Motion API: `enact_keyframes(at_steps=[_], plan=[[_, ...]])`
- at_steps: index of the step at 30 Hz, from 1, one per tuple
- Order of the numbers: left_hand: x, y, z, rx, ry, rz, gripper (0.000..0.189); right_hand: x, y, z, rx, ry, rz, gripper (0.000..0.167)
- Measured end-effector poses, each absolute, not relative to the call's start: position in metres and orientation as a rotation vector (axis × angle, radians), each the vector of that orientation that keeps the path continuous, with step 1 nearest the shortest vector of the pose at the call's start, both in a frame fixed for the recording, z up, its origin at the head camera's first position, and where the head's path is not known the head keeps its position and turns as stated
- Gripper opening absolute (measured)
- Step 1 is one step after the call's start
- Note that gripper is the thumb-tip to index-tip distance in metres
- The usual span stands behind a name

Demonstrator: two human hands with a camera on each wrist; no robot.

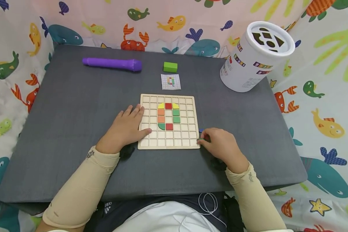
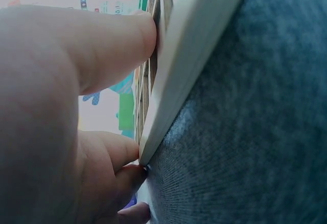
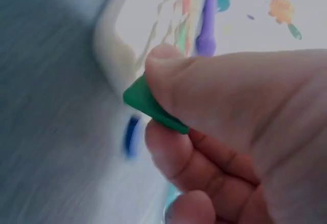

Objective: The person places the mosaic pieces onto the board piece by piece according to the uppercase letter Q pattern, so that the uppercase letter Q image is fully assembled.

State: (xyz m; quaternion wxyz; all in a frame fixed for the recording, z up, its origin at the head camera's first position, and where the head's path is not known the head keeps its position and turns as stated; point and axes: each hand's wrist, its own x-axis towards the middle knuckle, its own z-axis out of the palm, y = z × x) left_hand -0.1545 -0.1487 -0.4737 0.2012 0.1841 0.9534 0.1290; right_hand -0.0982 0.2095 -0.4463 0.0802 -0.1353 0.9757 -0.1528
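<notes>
A square wooden grid board [image 1: 185, 135] lies mid-table, with yellow, red, orange and green tiles set in a ring in its cells. My left hand [image 1: 124, 125] rests at the board's left edge, fingers extended and thumb over the grid. Just off the lower right corner, my right hand [image 1: 220, 143] pinches a green tile [image 3: 148, 104] between thumb and forefinger. A small blue piece [image 3: 132, 136] lies on the table beside the board, next to that hand. Above the board is a pattern card [image 1: 170, 82] showing a similar ring of colours.
A green block [image 1: 170, 67] stands behind the card. To the back left lies a purple baton-shaped thing [image 1: 112, 63]. A tall white tub [image 1: 249, 61] with shaped holes in its lid stands at the back right of the grey table [image 1: 75, 96].
</notes>
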Motion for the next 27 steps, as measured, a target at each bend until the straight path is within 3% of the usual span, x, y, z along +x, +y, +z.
enact_keyframes(at_steps=[8,15,27], plan=[[-0.155,-0.155,-0.481,0.495,2.653,0.365,0.100,-0.129,0.164,-0.452,-0.735,2.921,-0.579,0.013],[-0.157,-0.149,-0.474,0.505,2.667,0.345,0.101,-0.143,0.152,-0.459,-0.753,2.868,-0.540,0.006],[-0.156,-0.152,-0.471,0.497,2.654,0.349,0.097,-0.142,0.146,-0.465,-0.987,2.867,-0.436,0.025]])
